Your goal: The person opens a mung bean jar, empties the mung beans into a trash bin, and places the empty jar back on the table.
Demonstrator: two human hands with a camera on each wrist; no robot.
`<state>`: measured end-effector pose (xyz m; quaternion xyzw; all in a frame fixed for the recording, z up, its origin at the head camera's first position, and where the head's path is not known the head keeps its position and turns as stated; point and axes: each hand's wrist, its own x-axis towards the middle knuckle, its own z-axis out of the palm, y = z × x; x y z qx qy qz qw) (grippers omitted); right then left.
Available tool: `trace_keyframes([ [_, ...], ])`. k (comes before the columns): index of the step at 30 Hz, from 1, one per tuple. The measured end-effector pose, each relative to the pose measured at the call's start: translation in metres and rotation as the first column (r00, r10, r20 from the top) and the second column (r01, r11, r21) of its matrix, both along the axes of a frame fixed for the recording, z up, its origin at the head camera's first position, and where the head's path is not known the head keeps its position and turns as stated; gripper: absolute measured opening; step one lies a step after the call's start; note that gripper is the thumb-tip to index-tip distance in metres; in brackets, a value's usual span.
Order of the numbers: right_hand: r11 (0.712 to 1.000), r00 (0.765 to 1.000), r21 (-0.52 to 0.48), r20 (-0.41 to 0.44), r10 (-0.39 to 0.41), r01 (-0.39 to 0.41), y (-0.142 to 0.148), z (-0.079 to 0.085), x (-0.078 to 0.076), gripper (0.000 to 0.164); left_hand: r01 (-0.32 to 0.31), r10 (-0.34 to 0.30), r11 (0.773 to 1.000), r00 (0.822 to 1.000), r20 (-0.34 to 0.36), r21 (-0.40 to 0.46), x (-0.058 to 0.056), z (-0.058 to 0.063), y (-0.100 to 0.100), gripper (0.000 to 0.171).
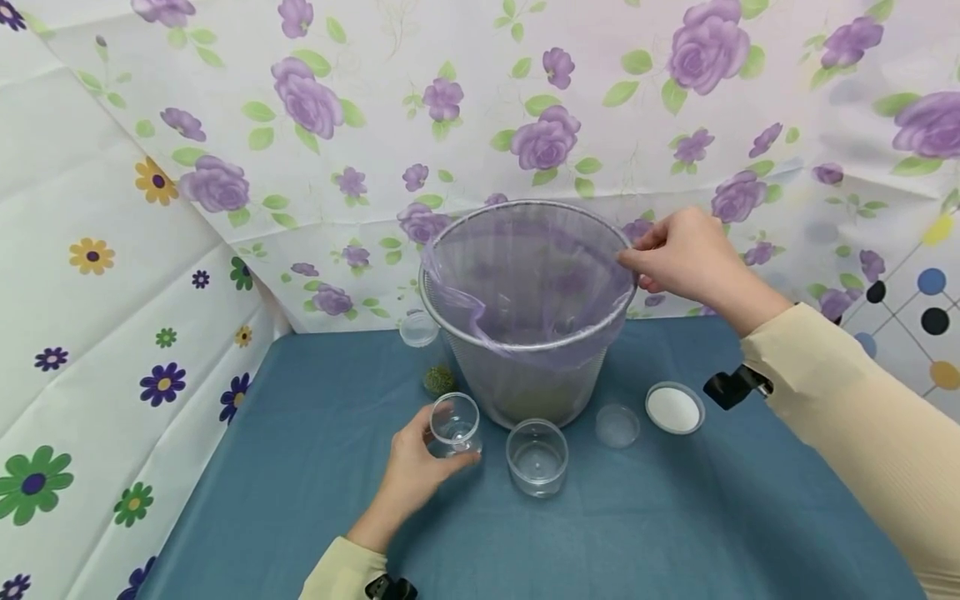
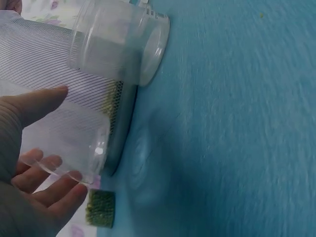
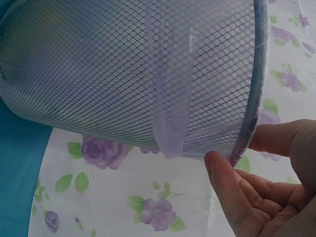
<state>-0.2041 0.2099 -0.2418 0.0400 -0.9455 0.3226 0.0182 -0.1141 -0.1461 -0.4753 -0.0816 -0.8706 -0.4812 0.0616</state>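
Observation:
My left hand point(image 1: 416, 460) holds a small clear plastic jar point(image 1: 454, 427) between thumb and fingers, just above the blue cloth; the jar looks empty. In the left wrist view the thumb lies along one side of that jar point(image 2: 69, 140) and the fingers along the other. My right hand point(image 1: 686, 254) pinches the rim of a wire-mesh wastebasket point(image 1: 525, 392) at its right side. A thin purple bag point(image 1: 480, 321) lines the basket and folds over the rim. In the right wrist view thumb and fingertips grip the bag-covered rim point(image 3: 247, 133).
A second clear jar point(image 1: 537, 458) stands in front of the basket. A clear lid point(image 1: 617, 426) and a shallow round dish with white contents point(image 1: 675, 408) lie to its right. A green textured piece point(image 1: 439, 381) and another clear lid point(image 1: 418, 329) are left of the basket. Flowered cloth point(image 1: 360, 125) hangs behind.

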Motion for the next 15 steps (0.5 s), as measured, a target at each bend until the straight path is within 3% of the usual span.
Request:
trace_keyframes([
  [6, 1.0, 1.0, -0.006, -0.003, -0.011, 0.011, -0.001, -0.004, 0.001, 0.04, 0.025, -0.024, 1.0, 0.997, 0.072, -0.008, -0.001, -0.01, 0.009, 0.074],
  [15, 1.0, 1.0, -0.018, -0.013, -0.008, 0.008, -0.001, -0.007, 0.003, 0.045, 0.059, -0.061, 0.998, 0.993, 0.106, 0.02, -0.003, -0.019, 0.013, 0.076],
])
